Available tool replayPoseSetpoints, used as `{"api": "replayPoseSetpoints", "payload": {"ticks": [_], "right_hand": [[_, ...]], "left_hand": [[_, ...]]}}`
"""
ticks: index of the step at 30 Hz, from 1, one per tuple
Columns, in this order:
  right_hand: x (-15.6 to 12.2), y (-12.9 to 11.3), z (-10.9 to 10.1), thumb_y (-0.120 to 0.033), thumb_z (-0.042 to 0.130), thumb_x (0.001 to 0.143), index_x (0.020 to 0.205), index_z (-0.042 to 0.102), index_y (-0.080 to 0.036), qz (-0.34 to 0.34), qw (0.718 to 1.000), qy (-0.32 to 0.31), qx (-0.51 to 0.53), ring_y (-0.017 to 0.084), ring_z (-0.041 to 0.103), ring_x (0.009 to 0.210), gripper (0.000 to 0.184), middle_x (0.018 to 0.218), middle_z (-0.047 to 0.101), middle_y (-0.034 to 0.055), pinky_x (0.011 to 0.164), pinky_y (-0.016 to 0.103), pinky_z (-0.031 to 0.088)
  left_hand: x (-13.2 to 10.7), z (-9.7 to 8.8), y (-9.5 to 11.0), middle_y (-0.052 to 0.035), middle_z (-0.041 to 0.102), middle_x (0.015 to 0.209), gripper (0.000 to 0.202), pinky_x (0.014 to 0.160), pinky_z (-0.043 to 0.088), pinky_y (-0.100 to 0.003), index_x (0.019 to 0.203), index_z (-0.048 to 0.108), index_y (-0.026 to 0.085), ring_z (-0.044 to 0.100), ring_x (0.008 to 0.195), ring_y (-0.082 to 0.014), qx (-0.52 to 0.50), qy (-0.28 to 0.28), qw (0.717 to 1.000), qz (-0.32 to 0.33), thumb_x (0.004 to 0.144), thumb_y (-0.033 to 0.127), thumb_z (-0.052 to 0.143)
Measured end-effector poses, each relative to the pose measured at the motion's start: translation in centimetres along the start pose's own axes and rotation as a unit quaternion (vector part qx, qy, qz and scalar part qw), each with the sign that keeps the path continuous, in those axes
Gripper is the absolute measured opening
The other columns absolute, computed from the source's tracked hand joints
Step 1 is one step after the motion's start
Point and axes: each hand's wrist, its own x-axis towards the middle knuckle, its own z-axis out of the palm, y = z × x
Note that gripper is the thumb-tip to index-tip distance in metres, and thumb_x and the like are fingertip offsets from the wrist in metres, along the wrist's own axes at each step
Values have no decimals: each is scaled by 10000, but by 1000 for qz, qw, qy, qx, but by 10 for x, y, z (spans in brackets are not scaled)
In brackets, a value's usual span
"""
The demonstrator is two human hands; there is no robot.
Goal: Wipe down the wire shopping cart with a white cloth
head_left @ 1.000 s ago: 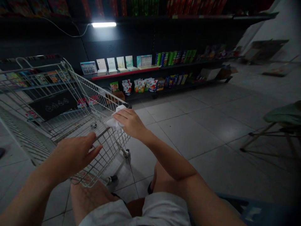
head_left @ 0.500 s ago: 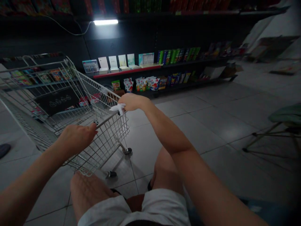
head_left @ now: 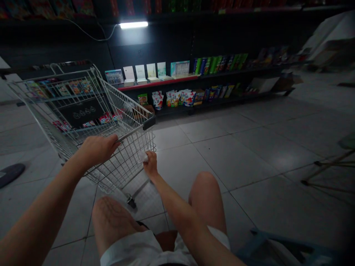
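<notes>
A wire shopping cart [head_left: 127,147] stands at an angle in front of my knees. My left hand [head_left: 101,147] is closed around the top rim on its near side. Lower down, at the cart's right corner, my right hand [head_left: 151,164] grips a crumpled white cloth or tissue [head_left: 143,156] against the wire mesh. Above it, a dark plastic corner cap [head_left: 149,121] shows on the rim. A dark panel [head_left: 80,112] with light markings hangs inside the far end of the cart.
Shelves with boxed sets [head_left: 180,69], green and blue cans [head_left: 212,65] and snack bags [head_left: 188,98] run behind the cart. A lit tube lamp [head_left: 134,25] hangs above. A blue plastic stool [head_left: 288,245] is at lower right, folding-chair legs [head_left: 318,173] at right, a shoe [head_left: 11,175] at left.
My right hand has moved down with the white cloth from the rim's corner to the mesh side below. The left hand keeps its hold on the rim. The view has shifted slightly.
</notes>
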Motion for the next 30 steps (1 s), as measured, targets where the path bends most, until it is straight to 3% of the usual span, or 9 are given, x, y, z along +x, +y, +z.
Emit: {"api": "replayPoseSetpoints", "payload": {"ticks": [4,8,10,14,18,20,24,27,30], "right_hand": [[32,-44,-15,-131,513,766,1212,543,-171,-88,994,43,39,245,506,1189,448,1215,525,142,1057,438,450],[56,-76,-14,-180,524,828,1302,517,-197,-149,988,22,23,255,439,1291,474,1314,455,144,1115,445,401],[41,-65,-1,-188,545,803,1223,583,-170,-142,990,-6,-9,268,460,1246,421,1246,484,145,1105,455,403],[-19,-15,26,-180,583,776,1053,655,-180,-99,989,-86,-68,268,502,1148,286,1134,545,129,1053,477,433],[-49,25,17,-72,621,663,929,668,-206,-91,984,-148,-42,234,549,1065,302,1055,602,95,967,403,502],[-33,37,-1,-79,596,667,941,659,-194,-86,987,-128,-30,232,555,1076,305,1069,605,98,966,396,507],[43,42,-36,-111,504,732,1151,579,-107,-8,997,71,-14,245,531,1170,426,1185,576,168,1053,443,452],[85,31,-40,-85,524,689,1141,593,-102,-2,999,46,9,227,563,1147,458,1171,620,153,1082,403,440],[84,19,-34,-84,558,658,1129,616,-111,-10,1000,23,4,240,546,1200,475,1196,634,149,1127,401,399]], "left_hand": [[2,3,-3,-126,738,811,477,562,355,-320,1077,586,173,713,796,-311,-12,3,1000,6,986,456,213],[1,5,-4,-123,729,771,479,557,354,-321,1102,581,175,708,766,-309,-18,8,1000,0,982,466,221],[1,6,-5,-116,727,763,484,565,357,-319,1091,582,181,705,760,-299,-17,11,1000,4,982,472,211],[2,8,-5,-120,723,765,495,564,351,-322,1089,587,181,698,757,-302,-21,15,1000,4,979,478,206],[0,7,-5,-129,718,767,489,569,354,-334,1105,591,175,688,745,-323,-29,2,1000,0,974,464,219],[-2,6,-5,-128,720,778,481,578,352,-332,1101,589,179,687,742,-316,-32,-6,999,1,977,461,220],[-3,5,-4,-130,726,810,467,573,324,-330,1091,577,184,690,747,-304,-27,-8,1000,4,983,460,216],[-1,3,-3,-129,722,793,466,560,300,-335,1081,575,181,691,748,-306,-21,-8,1000,9,986,455,210],[-2,3,-3,-125,720,775,462,557,307,-335,1081,577,180,692,742,-303,-18,-10,1000,10,986,448,213]]}}
